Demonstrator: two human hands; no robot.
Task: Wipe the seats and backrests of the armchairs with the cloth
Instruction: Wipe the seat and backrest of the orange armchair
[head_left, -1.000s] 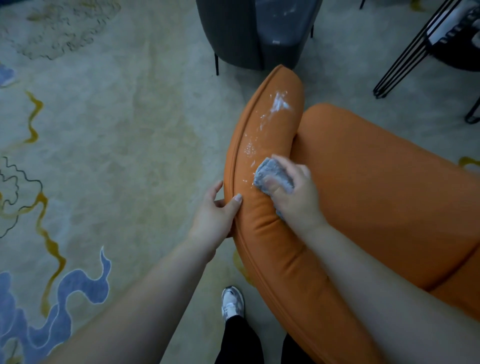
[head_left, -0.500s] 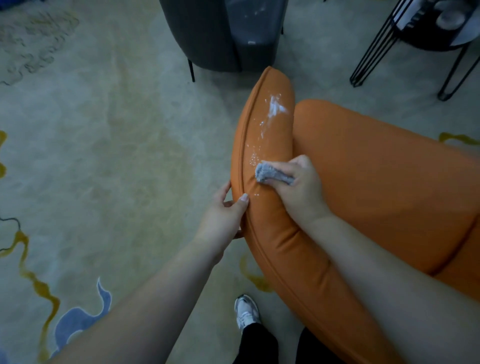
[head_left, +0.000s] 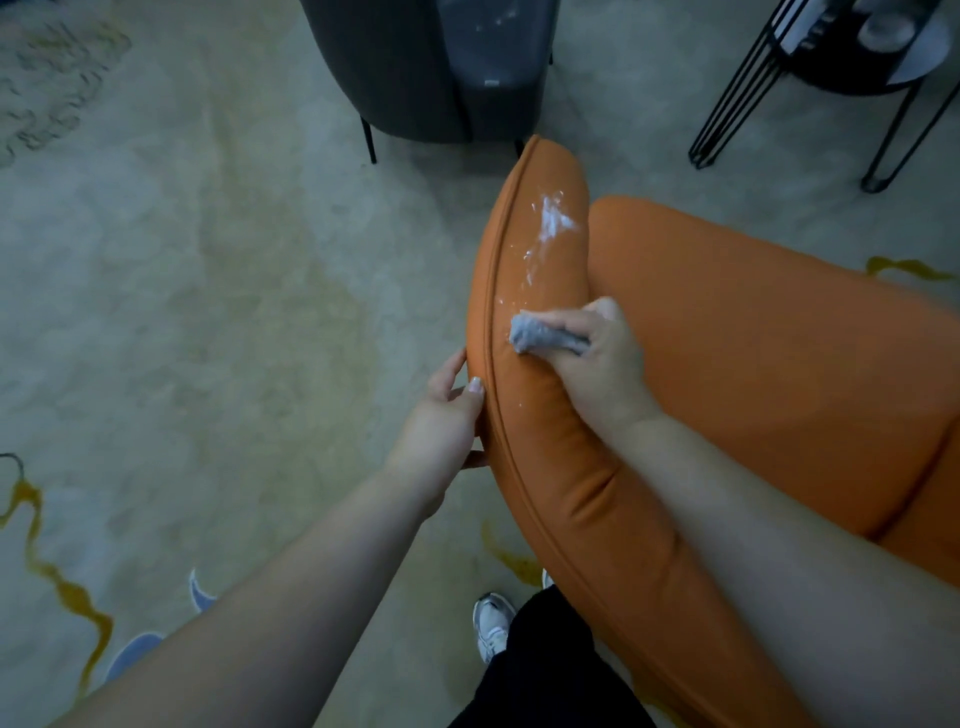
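Note:
An orange armchair (head_left: 753, 364) fills the right of the head view, its padded backrest rim (head_left: 540, 415) curving toward me. White smears (head_left: 553, 223) streak the rim's far end. My right hand (head_left: 597, 364) grips a bunched grey cloth (head_left: 540, 335) and presses it on the rim just below the smears. My left hand (head_left: 441, 421) holds the rim's outer edge, thumb on the piping, fingers behind it.
A dark grey armchair (head_left: 415, 67) with white marks stands just beyond the orange one. A black wire-legged side table (head_left: 852, 78) is at the top right. Patterned carpet (head_left: 208, 312) spreads to the left. My shoe (head_left: 491, 623) and dark trouser leg are below.
My right hand has slid the cloth leftward across the rim toward its outer edge, bunching it tighter. The left hand keeps its hold; the view has shifted slightly.

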